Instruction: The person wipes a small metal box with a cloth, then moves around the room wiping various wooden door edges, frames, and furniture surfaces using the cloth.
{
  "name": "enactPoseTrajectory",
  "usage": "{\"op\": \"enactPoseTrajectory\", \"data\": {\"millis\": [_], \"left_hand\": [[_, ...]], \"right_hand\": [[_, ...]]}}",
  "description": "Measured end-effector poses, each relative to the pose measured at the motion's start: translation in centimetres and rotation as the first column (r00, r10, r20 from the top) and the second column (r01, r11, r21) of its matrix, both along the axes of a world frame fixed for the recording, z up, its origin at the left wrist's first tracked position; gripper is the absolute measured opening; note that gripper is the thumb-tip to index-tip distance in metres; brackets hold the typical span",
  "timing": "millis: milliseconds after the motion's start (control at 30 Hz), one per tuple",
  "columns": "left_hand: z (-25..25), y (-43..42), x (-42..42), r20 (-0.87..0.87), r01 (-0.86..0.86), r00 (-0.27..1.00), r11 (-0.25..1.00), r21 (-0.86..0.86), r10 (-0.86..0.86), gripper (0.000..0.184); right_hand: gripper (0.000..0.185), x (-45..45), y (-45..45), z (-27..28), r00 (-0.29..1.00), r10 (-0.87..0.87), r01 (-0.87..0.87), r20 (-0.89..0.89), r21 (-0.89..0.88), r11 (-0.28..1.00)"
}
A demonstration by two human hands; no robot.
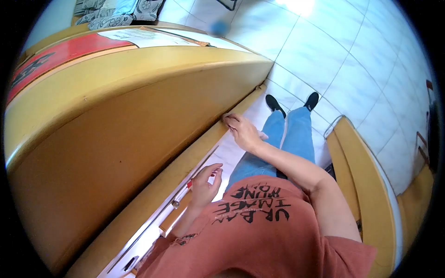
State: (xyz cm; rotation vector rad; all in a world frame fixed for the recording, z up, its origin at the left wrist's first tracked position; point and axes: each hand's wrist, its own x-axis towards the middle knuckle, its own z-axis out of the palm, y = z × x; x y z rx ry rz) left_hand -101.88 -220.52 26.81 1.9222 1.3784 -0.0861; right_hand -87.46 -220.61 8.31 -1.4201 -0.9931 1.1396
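yellow-brown wood, one bench (162,60), with a rounded edge and a darker brown side panel, running diagonally through our view. on its top we list one red sheet (69,48) with black markings, and beside it white papers (143,38).

item: one wooden ledge (204,150), along the foot of the side panel. our right hand (243,132) reaches to it, fingers bent and bunched at its edge; whether they are clamped on anything we cannot tell. a small pale item (263,135) shows at the underside of this hand, its kind unclear.

item: our left hand (205,185), nearer our body and well apart from the right, fingers curled and thumb beside them. a small red item (189,184) shows at its edge, partly hidden; whether the fingers grip it we cannot tell.

item: one white strip (153,227), below the ledge, with a round metal knob (175,204) and, farther down, a small black piece (130,263).

worn by us: one rust-red shirt (259,231) with black lettering, blue jeans (299,132), black shoes (275,104).

surroundings: pale tiled floor (324,55); one yellow wooden panel (354,171) to our right; patterned cushions (111,21) beyond the bench; one blurred blue item (219,28) near its far side.
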Motion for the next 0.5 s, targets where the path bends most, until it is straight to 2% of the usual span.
{"op": "enactPoseTrajectory", "data": {"millis": [67, 167, 200, 233, 267, 333, 367, 400, 433, 467, 500], "left_hand": [[-0.3, -0.1, 0.2, 0.002, 0.035, 0.999, 0.999, -0.006, -0.035, 0.025], [-1.2, -0.1, -0.8, -0.07, 0.102, 0.992, 0.995, -0.02, -0.104, 0.02], [-1.3, -0.3, -1.1, -0.068, 0.1, 0.992, 0.995, -0.027, -0.102, 0.02], [-1.7, -0.3, -1.2, -0.066, 0.155, 0.986, 0.988, 0.012, -0.154, 0.02], [-2.2, 0.0, -1.2, -0.065, 0.209, 0.977, 0.976, 0.057, -0.205, 0.02], [-2.6, 0.4, -1.3, -0.083, 0.31, 0.95, 0.939, 0.148, -0.3, 0.02], [-2.5, 0.6, -1.6, -0.1, 0.358, 0.933, 0.914, 0.19, -0.345, 0.02], [-2.4, 0.7, -1.7, -0.117, 0.404, 0.915, 0.884, 0.235, -0.387, 0.02], [-2.0, 0.0, -2.0, -0.128, 0.091, 0.988, 0.995, 0.026, -0.087, 0.016], [-1.8, 0.0, -1.7, -0.124, 0.089, 0.989, 0.996, 0.03, -0.085, 0.016], [-1.5, 0.0, -1.2, -0.083, 0.048, 0.995, 0.999, -0.004, -0.048, 0.016]], "right_hand": [[0.041, -1.4, -0.1, -0.5, 0.988, -0.074, 0.076, 0.132, -0.008, 0.997], [0.047, -1.9, -0.9, 8.0, 0.985, -0.06, 0.026, 0.163, 0.2, 0.979], [0.052, -0.6, -1.0, 11.9, 0.996, 0.031, -0.051, 0.082, 0.264, 0.963], [0.047, 0.4, -0.7, 14.5, 0.996, 0.029, -0.06, 0.082, 0.405, 0.912], [0.047, 1.3, -0.5, 15.0, 0.996, 0.029, -0.063, 0.089, 0.407, 0.911], [0.043, 2.7, 0.6, 15.1, 0.958, 0.219, -0.084, -0.186, 0.549, 0.832], [0.036, 3.3, 1.0, 13.2, 0.671, 0.311, -0.106, -0.673, 0.328, 0.939], [0.034, 3.7, 0.6, 10.8, 0.354, 0.206, -0.083, -0.913, 0.188, 0.979], [0.033, 3.8, -0.1, 8.6, -0.011, 0.044, -0.119, -0.999, 0.045, 0.992], [0.033, 3.7, -0.8, 7.3, -0.007, 0.048, -0.121, -0.999, 0.048, 0.991], [0.036, 3.5, -1.6, 6.2, -0.1, -0.022, -0.114, -0.995, -0.01, 0.993]]}}
